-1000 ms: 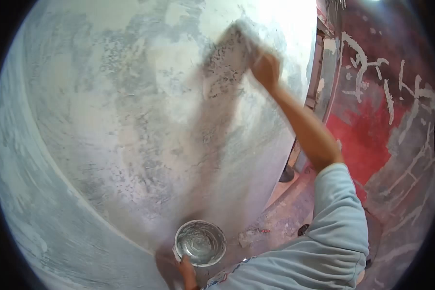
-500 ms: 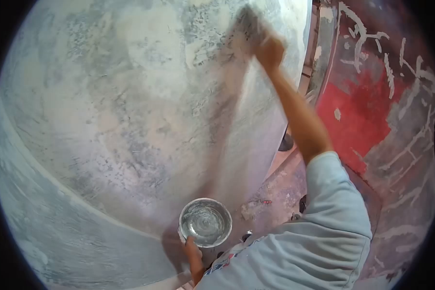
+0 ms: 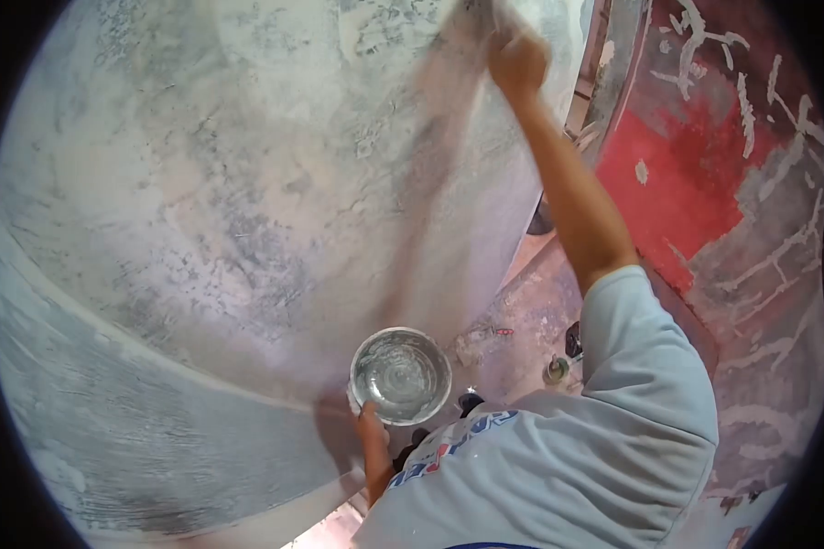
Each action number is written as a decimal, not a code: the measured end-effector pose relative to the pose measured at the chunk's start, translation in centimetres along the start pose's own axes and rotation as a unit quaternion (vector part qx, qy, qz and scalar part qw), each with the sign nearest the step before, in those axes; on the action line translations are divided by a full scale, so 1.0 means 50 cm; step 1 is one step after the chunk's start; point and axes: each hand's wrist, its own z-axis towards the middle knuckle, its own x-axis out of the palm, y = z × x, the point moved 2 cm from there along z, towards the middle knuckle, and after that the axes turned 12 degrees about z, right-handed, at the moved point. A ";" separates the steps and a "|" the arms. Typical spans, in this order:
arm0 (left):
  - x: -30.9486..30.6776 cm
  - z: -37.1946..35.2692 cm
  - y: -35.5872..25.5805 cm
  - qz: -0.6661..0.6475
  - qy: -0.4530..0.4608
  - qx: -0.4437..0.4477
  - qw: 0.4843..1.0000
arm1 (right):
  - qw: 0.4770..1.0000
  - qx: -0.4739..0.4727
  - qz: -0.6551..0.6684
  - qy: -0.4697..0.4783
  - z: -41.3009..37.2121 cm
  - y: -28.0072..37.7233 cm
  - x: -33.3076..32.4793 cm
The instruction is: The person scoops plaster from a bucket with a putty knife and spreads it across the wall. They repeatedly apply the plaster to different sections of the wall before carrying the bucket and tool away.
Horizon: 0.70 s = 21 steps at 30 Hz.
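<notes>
My left hand point(image 3: 372, 426) grips the rim of a round metal bowl point(image 3: 401, 377) at the lower middle of the view. Grey, streaky paste coats the bowl's inside. Up at the top, my right hand point(image 3: 519, 59) is closed and raised against a large curved wall point(image 3: 275, 183). Whatever it holds is blurred and partly cut off by the frame's edge. The wall is pale and patchy, with grey smears and rough dark specks. A shadow of my arm falls across it.
Right of a gap stands a red and grey surface point(image 3: 673, 183) with pale streaks. Lower left, a grey brushed-looking band point(image 3: 156, 448) borders the wall. On the stained floor point(image 3: 531, 311) lie a small red object point(image 3: 504, 331) and a small jar-like container point(image 3: 556, 369).
The whole view has shifted, so the surroundings sit higher in the frame. The bowl, still in my left hand, also appears higher. My right hand stays near the wall's upper right edge.
</notes>
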 end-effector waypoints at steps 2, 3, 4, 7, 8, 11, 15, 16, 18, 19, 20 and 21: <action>0.041 -0.061 -0.077 -0.062 0.035 0.061 0.996 | 0.948 -0.254 0.165 -0.096 -0.233 0.071 0.031; 0.053 -0.081 -0.102 -0.048 0.042 0.086 0.994 | 0.953 -0.233 0.191 0.030 -0.366 0.088 0.018; 0.046 -0.036 -0.043 -0.032 0.051 0.046 0.997 | 0.922 -0.289 0.255 0.041 -0.445 0.128 -0.007; 0.044 -0.052 -0.053 -0.014 0.055 0.069 0.996 | 0.815 -0.416 0.242 0.324 -0.546 0.087 -0.051; 0.040 -0.057 -0.049 -0.018 0.064 0.064 0.996 | 0.793 -0.408 0.264 0.367 -0.517 0.060 -0.062; 0.022 -0.056 -0.032 0.022 0.038 0.023 0.999 | 0.860 -0.453 0.148 0.182 -0.255 -0.004 -0.085; 0.021 -0.066 -0.046 0.004 0.039 0.057 0.998 | 0.920 -0.384 0.048 0.057 -0.069 -0.124 -0.055; 0.021 -0.075 -0.056 0.019 0.020 0.044 0.999 | 0.930 -0.362 0.054 0.045 -0.086 -0.134 -0.047; 0.019 -0.072 -0.051 0.019 0.015 0.085 0.996 | 0.946 -0.318 0.065 0.020 -0.118 -0.144 -0.019; 0.007 -0.055 -0.032 0.029 0.012 0.087 0.996 | 0.953 -0.296 0.071 0.009 -0.137 -0.146 0.005; 0.003 -0.042 -0.013 -0.005 0.008 0.092 0.996 | 0.958 -0.277 0.075 -0.006 -0.146 -0.152 0.022; 0.011 -0.038 -0.006 -0.043 0.005 0.097 0.994 | 0.962 -0.261 0.081 -0.020 -0.151 -0.156 0.040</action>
